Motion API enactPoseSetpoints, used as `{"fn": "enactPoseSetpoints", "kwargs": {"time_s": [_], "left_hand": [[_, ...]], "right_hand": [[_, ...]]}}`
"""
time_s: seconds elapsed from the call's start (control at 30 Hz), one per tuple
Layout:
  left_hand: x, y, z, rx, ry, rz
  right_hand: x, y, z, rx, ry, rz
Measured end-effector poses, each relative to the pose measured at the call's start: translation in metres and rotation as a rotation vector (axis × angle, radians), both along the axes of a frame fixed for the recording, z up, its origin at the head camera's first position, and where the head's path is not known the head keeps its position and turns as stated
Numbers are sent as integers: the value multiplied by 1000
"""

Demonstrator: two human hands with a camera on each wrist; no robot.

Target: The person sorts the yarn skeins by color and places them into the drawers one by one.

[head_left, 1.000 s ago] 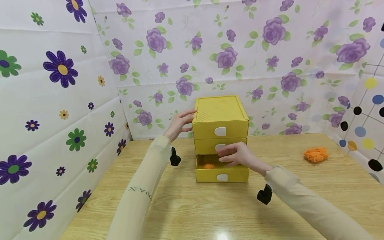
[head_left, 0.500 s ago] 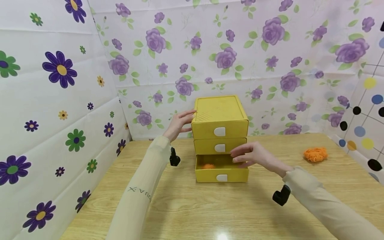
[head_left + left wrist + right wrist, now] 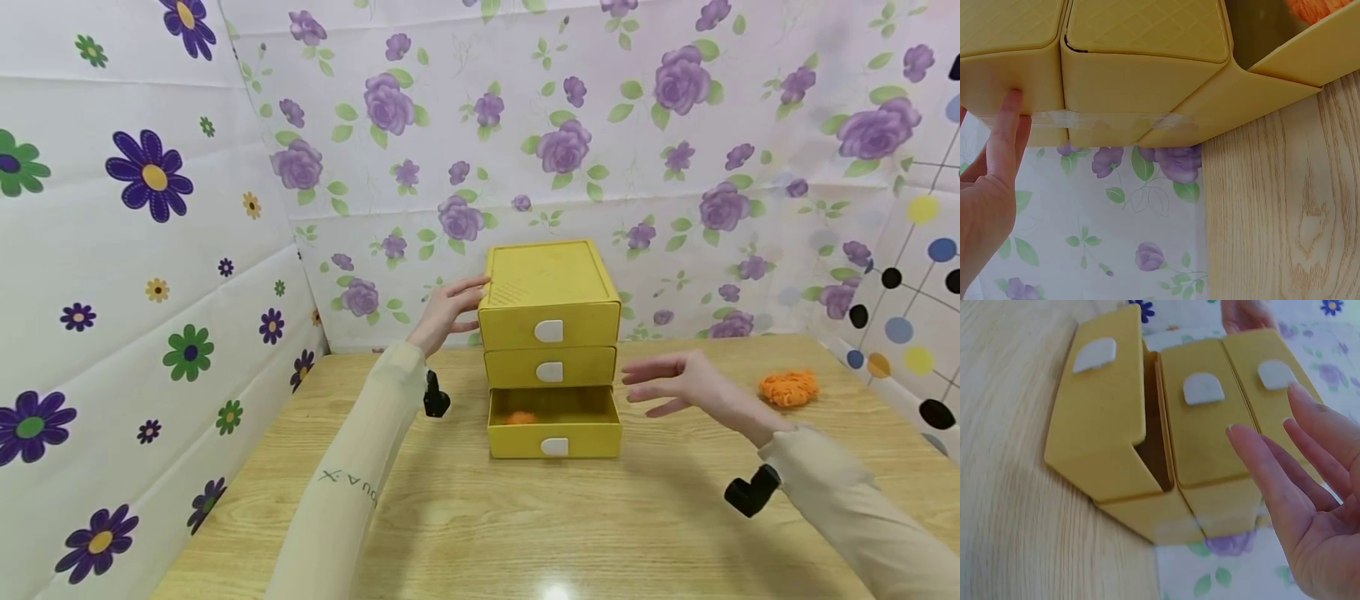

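Observation:
A yellow three-tier drawer box (image 3: 551, 271) stands at the back of the wooden table, white tabs on its drawer fronts. Its bottom drawer (image 3: 517, 442) is pulled out, with a fluffy orange bundle (image 3: 521, 417) inside at the left. My left hand (image 3: 448, 315) rests its fingertips against the upper left side of the box; in the left wrist view its fingers (image 3: 1004, 134) lie along the yellow side wall. Just right of the box my right hand (image 3: 693, 387) hovers over the table, fingers extended and holding nothing. The right wrist view shows that hand (image 3: 1316, 487) before the drawer fronts.
A second fluffy orange bundle (image 3: 790, 387) lies on the table to the right, beyond my right hand. Flower-printed sheets (image 3: 420, 167) hang behind and at the left, and a dotted sheet (image 3: 918, 283) at the right. Clear tape (image 3: 1110, 119) runs across the box side.
My right hand has moved right, from in front of the open bottom drawer to beside the box. My left hand and the drawers have stayed in place.

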State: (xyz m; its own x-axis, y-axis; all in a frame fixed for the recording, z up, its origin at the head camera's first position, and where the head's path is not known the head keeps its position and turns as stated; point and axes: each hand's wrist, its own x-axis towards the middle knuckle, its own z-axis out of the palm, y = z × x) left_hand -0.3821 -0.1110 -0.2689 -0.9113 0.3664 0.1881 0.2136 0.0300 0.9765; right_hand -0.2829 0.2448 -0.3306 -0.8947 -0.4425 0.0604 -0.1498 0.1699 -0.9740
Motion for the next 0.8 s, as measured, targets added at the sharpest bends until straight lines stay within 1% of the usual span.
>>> {"fn": "enactPoseSetpoints", "kwargs": {"time_s": [0.1, 0.23, 0.5, 0.63, 0.8], "left_hand": [[-1, 0, -1, 6, -2, -1], [-1, 0, -1, 9, 2, -1], [1, 1, -1, 8, -2, 2], [0, 1, -2, 11, -2, 8], [0, 1, -2, 14, 0, 8]], "right_hand": [[1, 13, 1, -27, -14, -10], [0, 29, 3, -38, -17, -26], [-1, 57, 6, -41, 14, -48], [-3, 74, 5, -30, 11, -64], [-5, 91, 3, 33, 4, -136]]}}
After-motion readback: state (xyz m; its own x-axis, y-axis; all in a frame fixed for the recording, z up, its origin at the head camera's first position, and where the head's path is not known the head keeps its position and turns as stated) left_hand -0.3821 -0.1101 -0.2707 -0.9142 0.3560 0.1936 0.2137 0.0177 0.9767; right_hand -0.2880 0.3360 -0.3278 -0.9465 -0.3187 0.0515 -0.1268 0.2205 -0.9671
